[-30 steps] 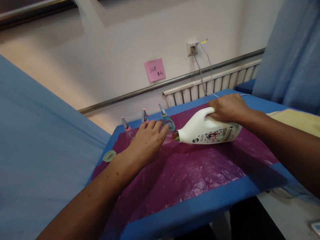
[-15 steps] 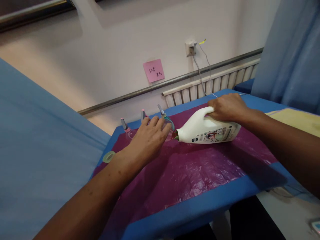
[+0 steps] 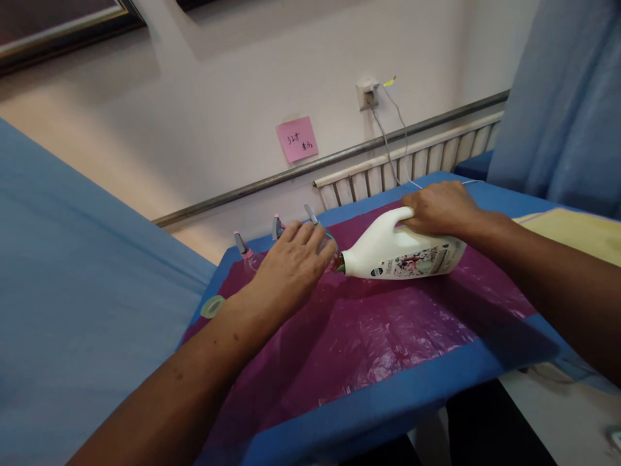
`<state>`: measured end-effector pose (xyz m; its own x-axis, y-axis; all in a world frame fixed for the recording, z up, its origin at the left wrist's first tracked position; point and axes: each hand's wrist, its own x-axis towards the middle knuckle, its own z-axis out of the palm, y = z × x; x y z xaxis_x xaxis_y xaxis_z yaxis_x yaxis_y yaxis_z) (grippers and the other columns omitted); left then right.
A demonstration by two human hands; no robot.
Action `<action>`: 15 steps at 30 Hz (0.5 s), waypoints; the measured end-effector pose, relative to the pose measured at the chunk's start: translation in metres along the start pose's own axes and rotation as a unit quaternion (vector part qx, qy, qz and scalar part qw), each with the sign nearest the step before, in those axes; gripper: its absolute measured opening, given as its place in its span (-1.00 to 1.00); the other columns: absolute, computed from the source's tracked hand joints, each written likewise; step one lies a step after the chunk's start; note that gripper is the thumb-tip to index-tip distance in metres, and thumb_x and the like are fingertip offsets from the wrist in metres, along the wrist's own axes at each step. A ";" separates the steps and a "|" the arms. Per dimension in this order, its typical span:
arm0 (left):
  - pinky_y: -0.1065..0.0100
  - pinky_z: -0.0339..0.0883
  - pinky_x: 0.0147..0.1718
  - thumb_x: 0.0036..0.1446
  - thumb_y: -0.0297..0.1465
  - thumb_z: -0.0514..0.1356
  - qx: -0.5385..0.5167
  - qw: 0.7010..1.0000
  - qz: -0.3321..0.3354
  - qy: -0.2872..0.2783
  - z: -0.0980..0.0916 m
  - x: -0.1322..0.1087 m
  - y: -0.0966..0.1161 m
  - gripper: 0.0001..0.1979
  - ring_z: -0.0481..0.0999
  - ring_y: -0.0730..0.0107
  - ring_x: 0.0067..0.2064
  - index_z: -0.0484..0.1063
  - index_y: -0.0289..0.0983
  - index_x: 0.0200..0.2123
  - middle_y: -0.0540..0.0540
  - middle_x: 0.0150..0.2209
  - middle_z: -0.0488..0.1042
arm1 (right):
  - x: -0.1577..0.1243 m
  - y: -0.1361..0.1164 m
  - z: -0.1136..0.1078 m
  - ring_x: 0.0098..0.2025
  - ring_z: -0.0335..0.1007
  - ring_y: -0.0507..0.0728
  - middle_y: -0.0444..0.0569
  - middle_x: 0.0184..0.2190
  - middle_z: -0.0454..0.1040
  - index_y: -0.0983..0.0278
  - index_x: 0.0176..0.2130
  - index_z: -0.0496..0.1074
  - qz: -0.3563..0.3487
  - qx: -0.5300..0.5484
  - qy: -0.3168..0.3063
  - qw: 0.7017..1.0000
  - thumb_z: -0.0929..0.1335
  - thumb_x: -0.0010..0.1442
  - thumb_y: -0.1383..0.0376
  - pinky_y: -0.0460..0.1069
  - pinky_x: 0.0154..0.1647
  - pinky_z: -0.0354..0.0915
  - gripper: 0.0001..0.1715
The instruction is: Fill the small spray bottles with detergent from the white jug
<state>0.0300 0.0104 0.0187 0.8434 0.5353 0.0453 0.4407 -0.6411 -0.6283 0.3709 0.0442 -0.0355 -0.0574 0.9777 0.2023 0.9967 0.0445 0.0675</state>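
My right hand (image 3: 439, 206) is closed round the handle of a white detergent jug (image 3: 412, 249). The jug lies tipped on its side, its mouth pointing left and a bit of green at the opening. My left hand (image 3: 295, 260) curls over a clear bottle (image 3: 334, 247) right at that mouth; most of the bottle is hidden behind the fingers. Beyond the left hand stand clear bottles with grey nozzles: a pink-collared bottle (image 3: 249, 255), another grey nozzle (image 3: 277, 226) and a third nozzle (image 3: 311, 213). A pale green cap (image 3: 212, 307) lies beside my left forearm.
A shiny purple plastic sheet (image 3: 369, 330) covers much of the blue table (image 3: 349, 408). A yellow cloth (image 3: 577, 239) lies at the right. Blue curtains (image 3: 87, 278) hang on both sides. Behind are a radiator (image 3: 388, 171), a wall socket (image 3: 367, 95) with cables and a pink note (image 3: 297, 139).
Both hands and the jug stay nearly in place. My left hand has shifted very slightly, covering a little more of the teal part beside it. The view has moved a touch.
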 end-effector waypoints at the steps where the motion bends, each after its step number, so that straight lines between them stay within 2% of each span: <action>1: -0.07 0.29 0.34 0.42 -0.60 0.14 0.002 1.000 0.001 -0.001 -0.001 0.000 0.000 -0.56 0.49 -0.14 0.27 0.51 -0.22 0.27 -0.28 0.21 0.57 | 0.000 0.000 0.000 -0.18 0.55 0.38 0.19 -0.20 0.72 0.13 0.06 0.73 0.000 0.000 0.000 1.000 0.32 0.48 -0.12 0.13 -0.22 0.14 -0.45; 5: -0.10 0.30 0.37 0.44 -0.60 0.11 0.005 1.000 -0.001 0.003 -0.001 0.000 -0.001 -0.56 0.50 -0.14 0.29 0.51 -0.20 0.27 -0.28 0.24 0.57 | 0.000 0.003 0.001 -0.18 0.55 0.37 0.19 -0.19 0.72 0.13 0.06 0.73 0.001 0.006 0.007 1.000 0.32 0.48 -0.14 0.13 -0.21 0.15 -0.43; 9: -0.14 0.30 0.41 0.33 -0.64 0.17 0.001 1.000 -0.016 0.015 0.001 -0.004 -0.002 -0.45 0.49 -0.18 0.33 0.48 -0.21 0.34 -0.32 0.29 0.54 | -0.001 0.008 0.003 -0.17 0.56 0.39 0.20 -0.19 0.73 0.14 0.06 0.74 0.010 0.012 0.007 1.000 0.32 0.48 -0.15 0.14 -0.19 0.17 -0.42; 12: -0.17 0.31 0.43 0.22 -0.65 0.22 -0.011 0.998 -0.055 0.004 0.002 -0.009 -0.001 -0.30 0.47 -0.22 0.37 0.44 -0.22 0.41 -0.35 0.36 0.51 | -0.002 0.013 0.005 -0.16 0.56 0.39 0.19 -0.16 0.74 0.13 0.06 0.74 0.016 0.019 0.015 1.000 0.31 0.48 -0.15 0.13 -0.20 0.17 -0.42; 15: -0.20 0.34 0.43 0.19 -0.60 0.26 -0.056 0.992 -0.116 -0.001 0.005 -0.016 0.000 -0.23 0.46 -0.24 0.40 0.41 -0.19 0.47 -0.35 0.42 0.48 | -0.003 0.020 0.008 -0.16 0.56 0.38 0.18 -0.12 0.75 0.12 0.07 0.73 0.027 0.024 0.021 0.999 0.30 0.49 -0.16 0.13 -0.21 0.15 -0.41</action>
<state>0.0150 0.0050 0.0140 0.7149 0.6766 0.1765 0.6542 -0.5581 -0.5104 0.3917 0.0436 -0.0421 -0.0039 0.9697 0.2444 1.0000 0.0021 0.0079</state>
